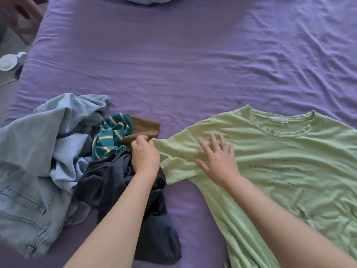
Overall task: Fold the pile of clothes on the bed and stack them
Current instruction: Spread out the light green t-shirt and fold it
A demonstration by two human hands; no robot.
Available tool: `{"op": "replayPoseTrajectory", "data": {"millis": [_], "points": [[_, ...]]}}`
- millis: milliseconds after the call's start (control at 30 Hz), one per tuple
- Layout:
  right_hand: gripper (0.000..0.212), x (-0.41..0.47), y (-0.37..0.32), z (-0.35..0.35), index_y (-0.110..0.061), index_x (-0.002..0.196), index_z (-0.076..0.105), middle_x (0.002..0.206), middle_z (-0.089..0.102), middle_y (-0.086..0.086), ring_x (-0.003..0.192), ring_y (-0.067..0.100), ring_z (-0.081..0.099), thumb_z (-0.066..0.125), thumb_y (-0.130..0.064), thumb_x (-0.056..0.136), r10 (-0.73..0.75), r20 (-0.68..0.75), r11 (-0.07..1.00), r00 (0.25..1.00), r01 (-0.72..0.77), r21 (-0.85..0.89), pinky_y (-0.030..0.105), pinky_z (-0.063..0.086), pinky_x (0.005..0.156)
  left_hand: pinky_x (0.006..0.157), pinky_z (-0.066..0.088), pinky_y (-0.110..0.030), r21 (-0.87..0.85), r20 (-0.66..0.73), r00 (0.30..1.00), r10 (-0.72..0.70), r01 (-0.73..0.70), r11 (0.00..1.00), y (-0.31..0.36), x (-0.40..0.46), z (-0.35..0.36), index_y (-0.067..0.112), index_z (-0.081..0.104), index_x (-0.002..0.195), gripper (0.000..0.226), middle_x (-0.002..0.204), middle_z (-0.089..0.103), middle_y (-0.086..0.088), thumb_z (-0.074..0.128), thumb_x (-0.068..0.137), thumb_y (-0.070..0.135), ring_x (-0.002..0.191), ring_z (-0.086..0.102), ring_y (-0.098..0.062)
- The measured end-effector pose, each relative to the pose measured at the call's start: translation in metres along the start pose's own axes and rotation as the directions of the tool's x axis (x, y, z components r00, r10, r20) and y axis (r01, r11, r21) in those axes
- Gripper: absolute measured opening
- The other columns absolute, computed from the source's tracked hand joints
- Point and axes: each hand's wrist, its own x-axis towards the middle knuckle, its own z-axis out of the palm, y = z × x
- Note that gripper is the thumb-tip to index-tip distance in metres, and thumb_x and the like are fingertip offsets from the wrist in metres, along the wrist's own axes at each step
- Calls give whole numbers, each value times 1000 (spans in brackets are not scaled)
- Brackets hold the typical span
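Head view: the left hand (145,155) pinches the sleeve end of the light green T-shirt (280,151), fingers curled round the cloth. Just right of that pinch, the right hand (218,157) lies flat on the same sleeve, fingers spread. The shirt spreads front-up across the purple sheet (173,64), stretching away right of both hands. Directly left of and under the pinching hand sits the unfolded pile (58,151): a denim jacket, a dark garment, a teal striped piece, a brown one.

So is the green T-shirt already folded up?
No, the green T-shirt lies spread flat on the bed sheet, sleeve out.
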Motion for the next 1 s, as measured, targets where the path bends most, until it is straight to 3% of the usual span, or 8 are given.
{"op": "replayPoseTrajectory", "data": {"millis": [67, 167, 267, 433, 667, 800, 900, 1000], "points": [[69, -46, 6, 15, -38, 150, 8, 160, -2, 8, 146, 33, -7, 43, -54, 92, 32, -15, 999, 999, -31, 13, 55, 7, 115, 92, 41, -44, 151, -87, 952, 295, -280, 948, -3, -31, 7, 7, 56, 122, 32, 130, 50, -18, 57, 90, 9, 114, 49, -38], [67, -108, 14, 38, -24, 137, 49, 146, 38, 22, 135, 46, 32, 74, -40, 77, 115, -100, 993, 988, -111, 48, 66, 32, 100, 83, 52, -44, 232, 55, 671, 739, -729, 644, -7, -81, 30, 10, 70, 105, 46, 117, 64, -16, 78, 61, 1, 104, 62, -38], [51, -153, 17, 55, -20, 120, 66, 130, 57, 20, 119, 46, 52, 52, -45, 78, 196, -99, 980, 976, -197, -1, 69, 43, 82, 114, 13, -59, 404, 541, 539, 646, -840, 363, -21, -109, 51, 28, 37, 144, 61, 157, 24, -7, 61, 88, 34, 144, 22, -34], [49, -212, 41, 77, -16, 118, 68, 126, 60, 21, 111, 45, 59, 54, -40, 76, 302, -21, 953, 953, -301, 9, 64, 50, 72, 112, -3, -62, 668, 471, 818, 330, -575, 472, -41, -113, 47, 23, 7, 152, 64, 160, -2, -15, 34, 99, 45, 147, -2, -35], [52, -258, 50, 92, -32, 111, 70, 133, 58, 7, 122, 33, 54, 25, -50, 94, 174, 31, 985, 984, -174, 19, 57, 50, 83, 107, 30, -35, 162, 555, 651, 518, -695, 700, -43, -207, 61, 15, 52, 130, 38, 142, 38, -6, 45, 97, 32, 134, 32, -24], [45, -274, 62, 109, -45, 142, 32, 160, 0, -7, 147, 18, -3, 28, -52, 98, 247, 203, 929, 947, -291, 228, 41, 15, 114, 89, 45, -28, -170, 587, 778, 227, -155, 973, -61, -270, 69, 13, 54, 114, 31, 111, 55, -3, 64, 89, 30, 105, 55, -18], [41, -286, 67, 111, -43, 140, 38, 159, 3, -11, 146, 12, -5, 32, -49, 99, 138, 229, 899, 964, -218, 380, 36, 10, 114, 86, 51, -24, -293, 767, 637, 80, 236, 926, -74, -307, 74, 17, 41, 124, 60, 116, 60, 0, 77, 79, 33, 104, 60, -13], [40, -298, 78, 113, -38, 139, 41, 158, 12, -9, 146, 10, 0, 38, -43, 99, 113, 220, 847, 969, -210, 488, 33, 8, 115, 95, 42, -32, -3, 698, 713, 71, -96, 995, -89, -334, 81, 25, 32, 137, 78, 124, 59, 6, 74, 73, 43, 116, 55, -18]]}}
